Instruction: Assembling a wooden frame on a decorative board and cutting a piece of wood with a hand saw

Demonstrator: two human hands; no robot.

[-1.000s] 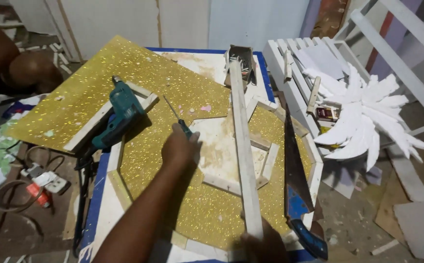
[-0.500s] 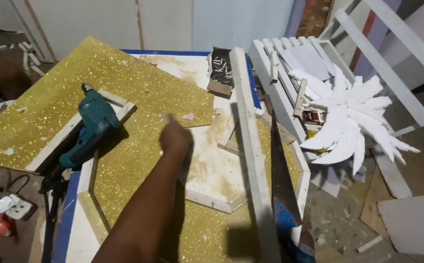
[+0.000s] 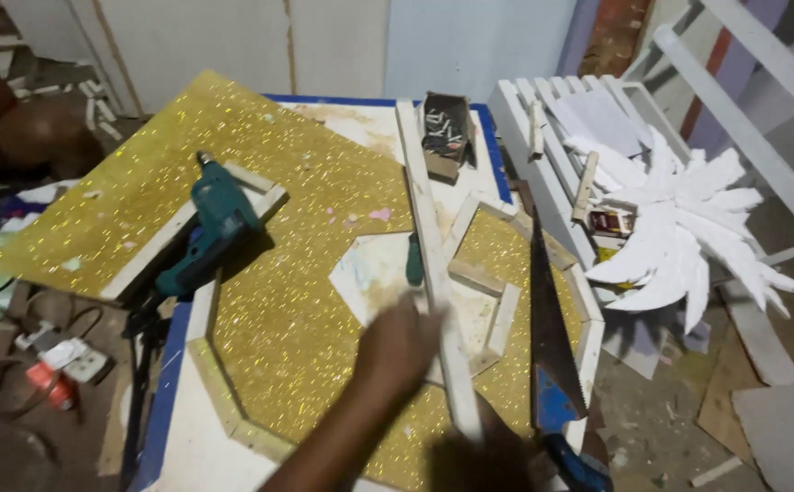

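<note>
L hand sits near-centre over the gold glitter-covered board, fingers loosely curled against the near part of the long white-painted wooden strip; it's blurred, so can't tell if it really grips the strip or just rests on it. R hand is a dark shape at the near edge under the strip's near end, and its closure can't be read. The strip runs from the far side of the blue-edged white table to the near edge, lying across a small white wooden frame, w/ a green-handled screwdriver just left of it. Risks, as I judge them: the strip is long and held only at its near end, so a swing could sweep the open dark box of screws at the far end, or knock the blue-handled handsaw lying just right, blade toward the far side. The saw handle overhangs near the R hand, so a careless reach could meet teeth. The teal power drill, far left, looks tilted on a white batten, w/ its cord trailing off the table's left side; a snag could pull it down.
</note>
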